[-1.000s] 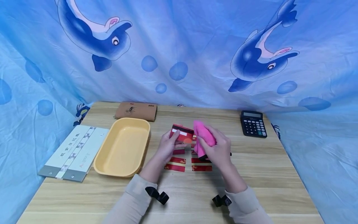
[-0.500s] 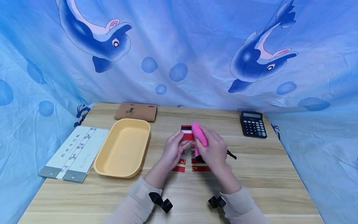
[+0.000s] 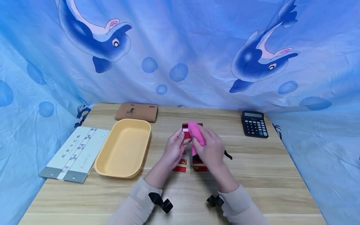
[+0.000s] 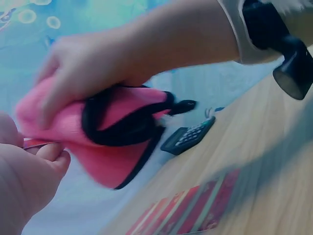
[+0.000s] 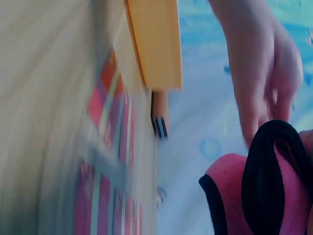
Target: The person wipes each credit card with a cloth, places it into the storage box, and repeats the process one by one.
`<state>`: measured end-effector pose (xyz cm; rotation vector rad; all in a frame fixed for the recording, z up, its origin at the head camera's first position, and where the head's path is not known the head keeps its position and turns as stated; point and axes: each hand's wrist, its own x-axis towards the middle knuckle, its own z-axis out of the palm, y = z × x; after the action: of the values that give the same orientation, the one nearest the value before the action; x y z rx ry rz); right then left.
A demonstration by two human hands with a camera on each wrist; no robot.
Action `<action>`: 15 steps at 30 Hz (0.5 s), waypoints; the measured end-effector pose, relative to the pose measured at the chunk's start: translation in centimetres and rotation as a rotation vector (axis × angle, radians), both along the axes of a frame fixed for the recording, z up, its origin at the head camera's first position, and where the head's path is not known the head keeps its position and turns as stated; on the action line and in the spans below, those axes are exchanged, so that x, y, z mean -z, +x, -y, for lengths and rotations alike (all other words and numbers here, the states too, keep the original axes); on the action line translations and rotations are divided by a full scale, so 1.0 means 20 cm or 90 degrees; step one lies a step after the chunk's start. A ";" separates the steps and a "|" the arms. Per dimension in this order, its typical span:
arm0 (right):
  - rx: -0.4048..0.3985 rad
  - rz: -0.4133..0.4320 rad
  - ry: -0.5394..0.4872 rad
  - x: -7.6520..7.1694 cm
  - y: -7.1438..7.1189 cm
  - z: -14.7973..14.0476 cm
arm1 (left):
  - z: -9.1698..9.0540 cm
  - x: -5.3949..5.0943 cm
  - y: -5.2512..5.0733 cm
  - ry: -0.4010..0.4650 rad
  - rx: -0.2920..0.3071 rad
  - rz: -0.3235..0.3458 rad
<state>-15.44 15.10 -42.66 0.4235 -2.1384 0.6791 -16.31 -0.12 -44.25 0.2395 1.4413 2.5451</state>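
The left hand [image 3: 173, 149] pinches the left edge of a red card [image 3: 187, 134] that has a dark stripe and a white strip. A bunched pink cloth [image 3: 197, 132] with black edging is gripped by the right hand [image 3: 211, 151] and lies against the card, hiding part of it. The left wrist view shows the cloth [image 4: 110, 122] hanging in folds below the right hand [image 4: 88, 68], close to the left fingers. Below the hands, several red cards [image 3: 179, 169] lie in two columns on the table, partly covered by hands and cloth.
A yellow tray [image 3: 123, 150] stands left of the hands, with a white-and-grey notebook [image 3: 74, 153] beyond it. Behind the tray lies a brown wallet [image 3: 137, 112]. A black calculator [image 3: 254, 124] is at the back right of the wooden table [image 3: 267, 187].
The left hand has brought the card rightward and slightly up. The right hand has moved left, and the pink cloth now overlaps the card instead of being beside it.
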 end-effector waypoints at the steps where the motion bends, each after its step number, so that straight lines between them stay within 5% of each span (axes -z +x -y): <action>1: 0.018 0.004 -0.011 0.00 -0.01 -0.02 | 0.00 0.00 0.00 0.002 -0.009 0.001; 5: 0.033 0.010 -0.006 -0.01 -0.02 -0.04 | 0.01 -0.01 0.01 0.008 -0.011 -0.005; 11: -0.105 0.007 0.017 -0.01 0.03 0.02 | -0.01 -0.01 0.02 -0.014 0.023 0.003; 15: -0.132 0.004 0.005 -0.01 0.05 0.06 | -0.01 0.00 0.02 -0.009 0.027 0.012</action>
<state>-14.51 13.94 -42.54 0.6545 -2.1217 0.7892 -15.91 0.02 -44.22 0.2410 1.4315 2.4971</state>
